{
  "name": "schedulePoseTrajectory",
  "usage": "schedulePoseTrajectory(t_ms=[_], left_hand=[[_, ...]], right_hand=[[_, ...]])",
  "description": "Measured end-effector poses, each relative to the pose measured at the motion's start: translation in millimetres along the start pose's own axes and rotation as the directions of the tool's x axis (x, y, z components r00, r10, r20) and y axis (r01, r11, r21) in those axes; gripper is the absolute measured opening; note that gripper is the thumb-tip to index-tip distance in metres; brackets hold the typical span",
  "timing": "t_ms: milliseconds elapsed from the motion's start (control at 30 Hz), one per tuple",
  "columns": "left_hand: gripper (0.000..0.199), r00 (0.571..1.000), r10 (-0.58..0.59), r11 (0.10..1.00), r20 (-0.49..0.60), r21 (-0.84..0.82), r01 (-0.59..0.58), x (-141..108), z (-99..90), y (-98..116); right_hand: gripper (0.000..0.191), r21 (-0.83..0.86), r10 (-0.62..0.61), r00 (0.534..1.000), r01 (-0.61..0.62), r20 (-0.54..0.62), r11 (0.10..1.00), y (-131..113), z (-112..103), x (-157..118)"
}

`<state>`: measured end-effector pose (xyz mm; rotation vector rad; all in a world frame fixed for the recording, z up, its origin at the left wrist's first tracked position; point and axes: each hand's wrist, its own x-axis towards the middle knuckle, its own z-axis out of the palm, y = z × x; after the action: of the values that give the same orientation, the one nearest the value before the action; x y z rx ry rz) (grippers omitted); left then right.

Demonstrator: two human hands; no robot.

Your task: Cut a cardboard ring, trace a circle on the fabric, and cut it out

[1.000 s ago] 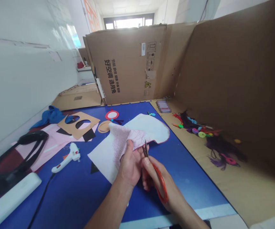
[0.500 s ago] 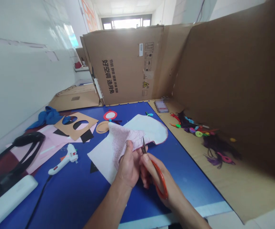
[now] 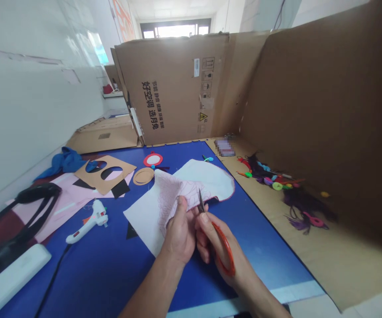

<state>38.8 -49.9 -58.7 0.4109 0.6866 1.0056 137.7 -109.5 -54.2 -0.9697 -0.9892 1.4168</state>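
- Left hand [image 3: 177, 229]: fingers are clamped on a pale stitched fabric piece [image 3: 204, 179], their tips hidden behind it.
- Right hand [image 3: 218, 247]: fingers are closed around orange-handled scissors [image 3: 226, 251], one loop being hidden.
- The fabric is spread and lifted mid-way on the blue mat [image 3: 253, 260], toward its far edge.
- A blurred item [image 3: 224, 147], unreadable, is placed beyond the mat's far right corner.
- A hot glue gun [image 3: 90, 223] is laid near the left edge; cardboard sheets [image 3: 174, 88] are stood behind.

bright daylight from far window [image 3: 175, 31], soft shadows, curved wide-angle edges

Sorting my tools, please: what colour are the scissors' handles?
Orange-red handles, best in the head view.
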Motion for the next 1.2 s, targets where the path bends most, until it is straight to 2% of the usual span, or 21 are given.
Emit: schedulePoseTrajectory(t_ms=[533,867,967,1133,1200], left_hand=[[0.071,0.999,0.018,0.999,0.028,-0.033,-0.017,-1.9,3.2,-0.3],[0.067,0.999,0.012,0.997,0.04,-0.076,-0.009,-2.9,7.7,-0.1],[0.071,0.998,-0.018,0.998,0.062,-0.056,0.021,-2.9,3.2,0.8],[0.09,0.982,-0.143,0.988,0.126,0.074,0.135,-2.9,-7.7,2.9],[0.091,0.981,-0.142,0.988,0.131,0.085,0.132,-2.7,-7.8,2.9]], right_hand=[[0.057,0.171,0.074,0.997,-0.075,0.015,0.982,1.3,0.3,-1.0],[0.058,0.183,0.094,0.996,-0.093,0.0,0.979,2.0,0.9,-1.6],[0.057,0.144,0.067,0.998,-0.067,0.002,0.987,3.9,-0.8,-2.0],[0.055,0.067,0.016,1.0,-0.018,0.027,0.998,2.7,-4.8,-1.8],[0.056,0.056,0.016,1.0,-0.017,0.024,0.998,1.9,-5.6,-1.5]])
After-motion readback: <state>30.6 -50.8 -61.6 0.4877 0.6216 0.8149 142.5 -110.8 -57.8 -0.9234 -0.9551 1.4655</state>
